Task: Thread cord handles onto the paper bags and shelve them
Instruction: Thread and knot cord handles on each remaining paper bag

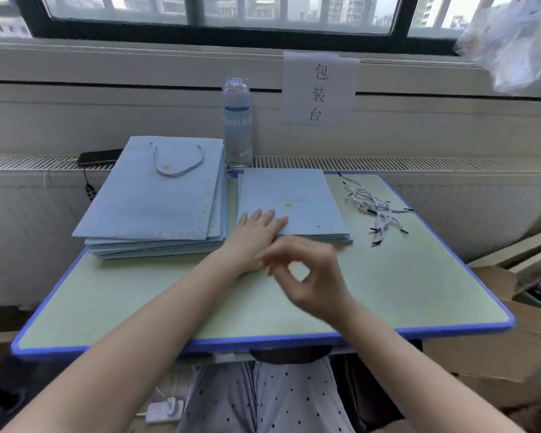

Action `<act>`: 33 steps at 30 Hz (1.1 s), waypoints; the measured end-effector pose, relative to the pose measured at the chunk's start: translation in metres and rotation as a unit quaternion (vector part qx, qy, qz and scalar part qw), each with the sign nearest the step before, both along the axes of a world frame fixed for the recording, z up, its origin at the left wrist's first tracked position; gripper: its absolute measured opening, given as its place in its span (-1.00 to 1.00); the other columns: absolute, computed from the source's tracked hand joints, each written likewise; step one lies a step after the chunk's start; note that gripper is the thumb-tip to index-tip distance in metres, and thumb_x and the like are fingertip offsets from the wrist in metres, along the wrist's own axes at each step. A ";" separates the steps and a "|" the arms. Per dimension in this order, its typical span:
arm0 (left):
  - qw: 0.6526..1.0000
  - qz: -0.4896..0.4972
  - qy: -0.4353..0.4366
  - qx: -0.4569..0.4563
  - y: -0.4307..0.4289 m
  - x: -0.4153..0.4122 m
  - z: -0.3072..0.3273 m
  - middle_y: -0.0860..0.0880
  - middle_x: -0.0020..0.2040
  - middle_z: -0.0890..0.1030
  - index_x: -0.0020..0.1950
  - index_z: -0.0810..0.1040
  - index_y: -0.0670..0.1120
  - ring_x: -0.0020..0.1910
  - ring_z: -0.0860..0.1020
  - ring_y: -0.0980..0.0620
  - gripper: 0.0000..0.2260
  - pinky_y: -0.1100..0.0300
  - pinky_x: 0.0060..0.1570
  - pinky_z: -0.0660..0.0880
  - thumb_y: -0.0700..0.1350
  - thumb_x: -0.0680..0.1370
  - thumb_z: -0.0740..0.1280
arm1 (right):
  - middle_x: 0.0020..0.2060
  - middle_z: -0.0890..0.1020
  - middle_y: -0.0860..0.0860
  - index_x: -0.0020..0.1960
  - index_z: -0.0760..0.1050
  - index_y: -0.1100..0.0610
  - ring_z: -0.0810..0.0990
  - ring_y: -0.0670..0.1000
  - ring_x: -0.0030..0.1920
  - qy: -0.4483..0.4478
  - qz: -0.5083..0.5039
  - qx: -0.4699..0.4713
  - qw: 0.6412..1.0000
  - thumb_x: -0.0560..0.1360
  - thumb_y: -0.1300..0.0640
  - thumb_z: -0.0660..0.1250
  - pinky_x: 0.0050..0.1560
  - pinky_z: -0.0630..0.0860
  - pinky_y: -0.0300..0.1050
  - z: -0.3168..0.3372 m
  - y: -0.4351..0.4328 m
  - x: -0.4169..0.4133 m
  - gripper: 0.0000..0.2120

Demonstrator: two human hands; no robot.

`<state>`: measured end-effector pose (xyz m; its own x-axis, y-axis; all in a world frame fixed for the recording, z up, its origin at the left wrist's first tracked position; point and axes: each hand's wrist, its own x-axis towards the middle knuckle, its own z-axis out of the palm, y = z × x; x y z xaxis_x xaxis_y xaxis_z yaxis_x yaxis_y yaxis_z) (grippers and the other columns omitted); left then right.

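- Head view: the left hand point(256, 232) is pressed flat on the near-left corner of the stack of flat pale-blue paper bags point(297, 195).
- The blurred right hand point(306, 273) is held just in front, loosely curled, with nothing seen in it.
- The white twisted cords point(375, 210) are heaped to the right of the stack, nearest the right hand.

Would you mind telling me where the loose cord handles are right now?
In the head view, the loose cord handles lie far right on the table, just right of the smaller bag stack.
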<state>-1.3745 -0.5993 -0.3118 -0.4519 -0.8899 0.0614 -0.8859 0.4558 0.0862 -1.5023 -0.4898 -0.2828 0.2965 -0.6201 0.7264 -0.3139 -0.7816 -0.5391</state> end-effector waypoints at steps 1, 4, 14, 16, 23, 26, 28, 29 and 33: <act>1.000 0.002 0.016 -0.002 0.005 0.003 0.000 -0.07 0.54 0.11 0.54 0.09 0.03 0.52 0.04 -0.11 -0.51 -0.06 0.46 -0.03 0.13 0.64 0.05 | -0.31 0.62 -0.02 -0.14 0.62 0.25 0.58 -0.05 -0.34 0.024 0.051 0.015 0.998 0.36 0.47 0.31 -0.25 0.50 -0.22 -0.013 0.021 0.008 -0.79; 0.998 0.004 0.057 -0.006 0.027 0.008 0.003 -0.06 0.54 0.14 0.53 0.14 0.00 0.52 0.03 -0.08 -0.54 -0.03 0.48 -0.07 0.11 0.65 0.01 | -0.31 0.63 0.02 -0.14 0.65 0.15 0.55 0.03 -0.35 0.158 0.125 0.001 0.980 0.33 0.39 0.31 -0.33 0.45 -0.19 -0.054 0.063 0.021 -0.77; 0.910 -0.131 0.365 -0.145 0.148 0.025 -0.012 -0.06 0.06 0.63 0.08 0.62 -0.20 0.00 0.57 0.05 -0.79 0.26 0.04 0.50 -0.29 0.53 0.24 | 0.09 0.64 0.01 0.14 0.60 0.11 0.56 0.02 0.10 0.436 0.141 0.220 0.861 0.52 0.24 0.24 0.14 0.47 -0.06 -0.137 0.084 0.011 -0.73; 0.901 -0.139 0.383 -0.151 0.175 0.028 -0.030 -0.04 -0.08 0.65 -0.02 0.64 -0.22 -0.12 0.59 0.05 -0.80 0.26 -0.07 0.53 -0.31 0.49 0.23 | 0.20 0.59 -0.03 0.22 0.56 0.06 0.48 0.01 0.22 0.486 0.138 0.247 0.827 0.55 0.19 0.23 0.26 0.38 -0.07 -0.155 0.087 0.008 -0.72; 0.904 -0.141 0.335 -0.228 0.209 0.049 -0.099 -0.11 -0.12 0.67 -0.21 0.64 -0.25 -0.11 0.58 -0.07 -0.80 0.15 -0.03 0.53 -0.32 0.44 0.22 | 0.28 0.49 -0.07 0.26 0.50 -0.06 0.35 0.02 0.27 0.565 0.145 0.228 0.779 0.53 0.08 0.29 0.24 0.22 -0.11 -0.186 0.100 0.014 -0.70; 0.939 -0.090 0.310 -0.121 0.217 0.057 -0.130 -0.08 -0.09 0.68 -0.14 0.66 -0.21 -0.07 0.59 0.03 -0.76 0.14 -0.03 0.52 -0.23 0.42 0.19 | 0.22 0.51 -0.04 0.24 0.50 -0.08 0.36 0.03 0.25 0.571 0.126 0.211 0.784 0.53 0.01 0.29 0.22 0.24 -0.07 -0.197 0.101 0.017 -0.72; 0.945 -0.036 0.323 -0.042 0.220 0.061 -0.149 -0.06 -0.08 0.69 -0.09 0.68 -0.17 -0.04 0.59 0.08 -0.70 0.14 0.00 0.49 -0.16 0.42 0.16 | 0.17 0.52 -0.01 0.21 0.52 -0.04 0.38 0.03 0.22 0.575 0.121 0.202 0.784 0.54 -0.01 0.27 0.17 0.24 -0.07 -0.203 0.102 0.020 -0.74; 0.945 -0.011 0.328 -0.011 0.222 0.061 -0.157 -0.05 -0.07 0.69 -0.07 0.68 -0.16 -0.04 0.60 0.06 -0.68 0.16 0.02 0.48 -0.12 0.42 0.15 | 0.14 0.53 0.00 0.19 0.54 -0.01 0.39 0.04 0.20 0.568 0.121 0.201 0.789 0.54 0.00 0.26 0.14 0.25 -0.09 -0.204 0.101 0.022 -0.76; 0.915 0.076 0.380 0.112 0.226 0.061 -0.165 0.05 -0.07 0.65 0.05 0.66 -0.09 -0.04 0.58 0.11 -0.70 0.52 -0.02 0.37 -0.06 0.48 0.19 | 0.04 0.63 0.08 0.06 0.62 0.14 0.55 0.06 0.07 0.394 0.118 0.259 0.874 0.51 0.15 0.33 0.08 0.41 -0.11 -0.195 0.093 0.022 -0.83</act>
<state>-1.3136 -0.3735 -0.4769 -0.2242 -0.9677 0.1153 -0.5823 0.2278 0.7804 -1.4804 -0.3964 -0.4779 0.7423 -0.6592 -0.1205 -0.6098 -0.5898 -0.5294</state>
